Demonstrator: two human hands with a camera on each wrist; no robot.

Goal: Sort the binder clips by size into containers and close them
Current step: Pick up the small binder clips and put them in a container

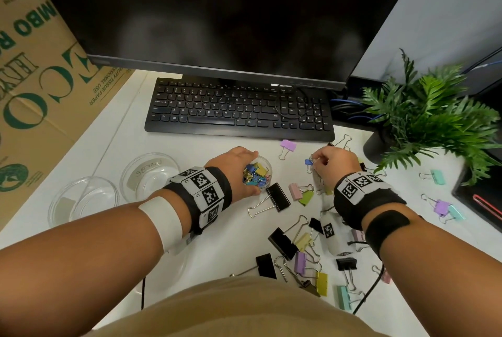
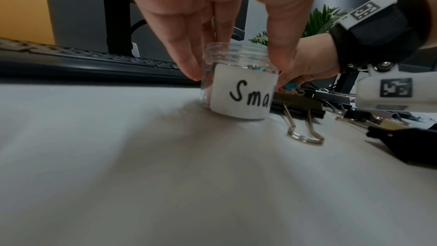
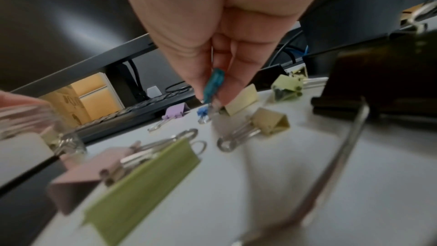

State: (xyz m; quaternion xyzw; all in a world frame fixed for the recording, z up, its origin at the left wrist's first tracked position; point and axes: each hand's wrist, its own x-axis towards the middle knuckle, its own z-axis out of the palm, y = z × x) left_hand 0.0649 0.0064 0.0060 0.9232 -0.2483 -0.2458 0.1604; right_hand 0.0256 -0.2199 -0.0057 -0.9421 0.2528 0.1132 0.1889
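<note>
On the white table (image 1: 217,241), small clips get sorted first.
At left, two clear containers (image 1: 149,173) wait unfilled. The left hand (image 1: 239,163) curls its fingers (image 2: 187,63) around the open "Small" jar (image 2: 238,81), likely steadying it for drops. Just right, the right hand (image 1: 334,165) has fingers pinched together on a small blue clip (image 1: 308,162); larger binder clips (image 1: 277,197) lie scattered nearer.

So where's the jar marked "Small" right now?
In the head view the jar stands mid-desk in front of the keyboard, gripped from above by the left hand, with a big black clip just beside it on the right.
</note>
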